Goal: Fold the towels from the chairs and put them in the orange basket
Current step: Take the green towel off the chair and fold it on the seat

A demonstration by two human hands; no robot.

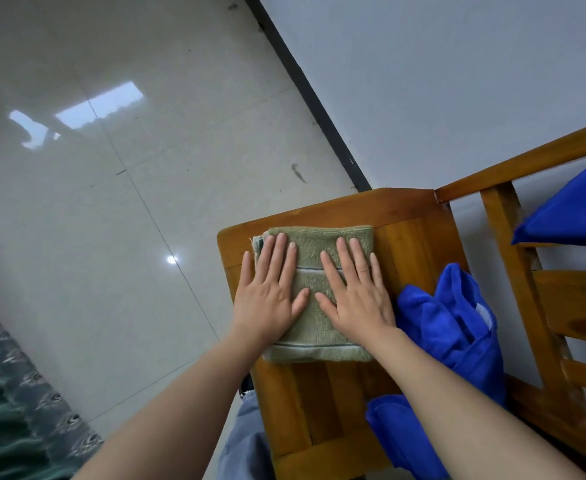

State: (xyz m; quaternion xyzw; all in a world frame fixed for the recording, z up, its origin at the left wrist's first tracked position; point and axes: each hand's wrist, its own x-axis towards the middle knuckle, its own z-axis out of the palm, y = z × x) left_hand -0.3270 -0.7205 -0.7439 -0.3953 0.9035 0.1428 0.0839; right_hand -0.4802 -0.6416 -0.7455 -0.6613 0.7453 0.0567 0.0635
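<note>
- Green towel (pixel 319 292): folded into a rectangle, lying flat on the wooden chair seat (pixel 405 244), centre of frame.
- Left hand (pixel 269 296): fingers straight, palm pressing flat on the towel's left part.
- Right hand (pixel 355 296): fingers straight and spread, pressing flat on the towel's right part; thumbs near each other, not touching.
- Blue towel (pixel 457 327): crumpled on the seat, just right of the green towel.
- Second blue cloth (pixel 568 209): draped on the chair back, upper right.
- Tiled floor (pixel 111 202): fills the left of frame.
</note>
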